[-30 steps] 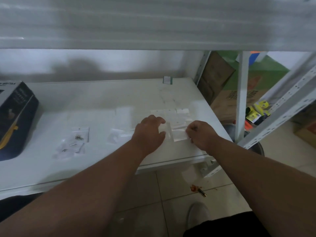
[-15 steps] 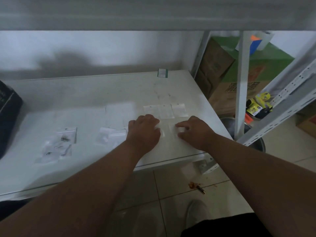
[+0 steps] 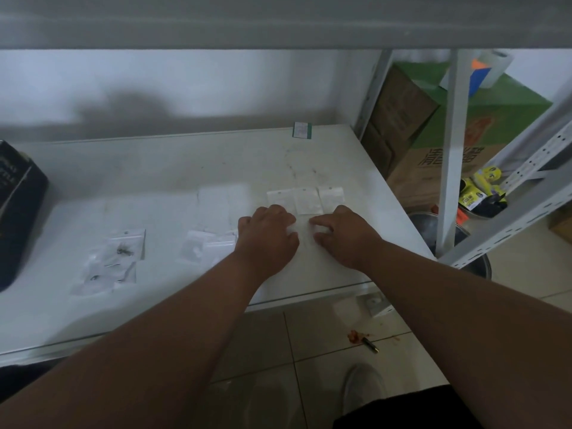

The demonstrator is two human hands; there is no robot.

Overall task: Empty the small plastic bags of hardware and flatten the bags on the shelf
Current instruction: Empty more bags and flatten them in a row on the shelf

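both hands (image 3: 268,236) (image 3: 343,234) press a clear bag (image 3: 301,232) onto the shelf (image 3: 173,168), fingers loosely bent

White shelf (image 3: 173,168), smooth, bearing a row of flattened bags (image 3: 306,199), bags with hardware (image 3: 114,258) at left, more bags (image 3: 207,247) mid-front, a dark box (image 3: 18,212) far left, a green-edged packet (image 3: 302,130) at back.
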